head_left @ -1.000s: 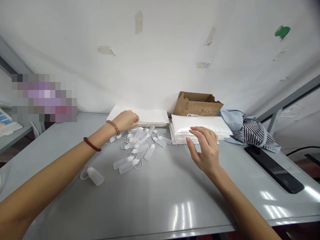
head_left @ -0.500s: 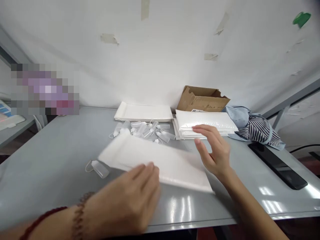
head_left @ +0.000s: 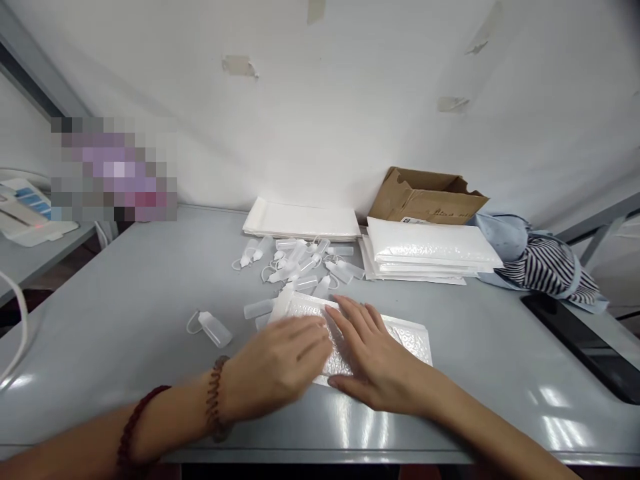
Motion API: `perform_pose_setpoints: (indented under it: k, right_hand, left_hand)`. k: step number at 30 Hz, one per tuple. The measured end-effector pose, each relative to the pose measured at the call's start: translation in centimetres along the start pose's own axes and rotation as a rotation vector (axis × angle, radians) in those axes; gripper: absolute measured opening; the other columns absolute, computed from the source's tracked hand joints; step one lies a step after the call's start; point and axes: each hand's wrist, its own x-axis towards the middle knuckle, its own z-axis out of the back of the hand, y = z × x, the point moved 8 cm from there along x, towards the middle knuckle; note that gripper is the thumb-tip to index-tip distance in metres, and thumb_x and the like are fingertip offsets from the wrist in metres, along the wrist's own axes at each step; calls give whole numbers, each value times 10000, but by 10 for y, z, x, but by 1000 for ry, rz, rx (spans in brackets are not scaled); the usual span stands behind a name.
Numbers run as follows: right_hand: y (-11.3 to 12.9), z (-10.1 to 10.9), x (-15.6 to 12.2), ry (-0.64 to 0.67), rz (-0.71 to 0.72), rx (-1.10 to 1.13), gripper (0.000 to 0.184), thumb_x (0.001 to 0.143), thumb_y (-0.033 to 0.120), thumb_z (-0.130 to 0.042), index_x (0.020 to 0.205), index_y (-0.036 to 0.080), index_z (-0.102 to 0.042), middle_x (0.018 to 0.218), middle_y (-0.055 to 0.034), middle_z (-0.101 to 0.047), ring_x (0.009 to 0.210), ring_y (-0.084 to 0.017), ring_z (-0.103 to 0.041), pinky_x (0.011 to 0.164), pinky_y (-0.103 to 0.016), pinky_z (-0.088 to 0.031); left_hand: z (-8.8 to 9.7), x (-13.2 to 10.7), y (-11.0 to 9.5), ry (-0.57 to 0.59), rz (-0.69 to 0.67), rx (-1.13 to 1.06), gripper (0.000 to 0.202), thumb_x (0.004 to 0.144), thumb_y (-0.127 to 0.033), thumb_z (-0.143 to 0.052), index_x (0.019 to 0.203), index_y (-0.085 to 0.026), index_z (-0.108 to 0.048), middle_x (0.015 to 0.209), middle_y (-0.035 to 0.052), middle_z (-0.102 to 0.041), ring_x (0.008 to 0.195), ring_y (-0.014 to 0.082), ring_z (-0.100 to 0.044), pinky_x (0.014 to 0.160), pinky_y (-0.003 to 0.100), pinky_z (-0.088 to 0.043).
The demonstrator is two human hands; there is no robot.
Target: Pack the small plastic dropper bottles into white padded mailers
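Note:
A white bubble mailer (head_left: 410,337) lies on the grey table in front of me, its flap end towards the left. Across its middle rests my right hand (head_left: 373,357), open, fingers spread and nearly flat. My left hand (head_left: 280,363) is over the mailer's near left part, fingers curled together and slightly blurred; their tips and whatever they may hold are hidden. Just beyond the mailer lies a loose pile of small translucent plastic bottles (head_left: 295,260) with white caps and loops. One separate bottle (head_left: 216,330) lies to the left of my left hand.
Against the wall lies a flat stack of white mailers (head_left: 305,220). Right of it is a thicker stack of bubble mailers (head_left: 435,243), with an open cardboard box (head_left: 440,203) behind. A striped cloth bundle (head_left: 545,267) and a black phone (head_left: 580,340) are at the right.
The mailer, tilted and blurred in my left hand before, now lies lower with its bubbly surface showing. My right hand has come down left onto it. More bottles show beside its left end.

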Motion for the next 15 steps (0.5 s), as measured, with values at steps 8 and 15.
perform_pose_setpoints:
  k: [8, 15]
  right_hand:
    - [9, -6, 6, -46, 45, -42, 960, 786, 634, -527, 1446, 96, -85, 1497, -252, -106, 1386, -371, -17, 1028, -659, -177]
    - [10, 5, 6, -117, 64, 27, 807, 820, 423, -565, 1426, 96, -144, 1450, -237, -226, 1326, -345, -223, 1023, -550, -306]
  left_hand:
    - [13, -43, 113, 352, 997, -349, 326, 845, -452, -507, 981, -168, -589, 778, 38, -665, 580, 169, -616, 495, 267, -502]
    - [-15, -56, 85, 710, 1072, -804, 291, 829, -348, -440, 609, -171, -516, 507, 4, -608, 457, 162, -604, 433, 224, -446]
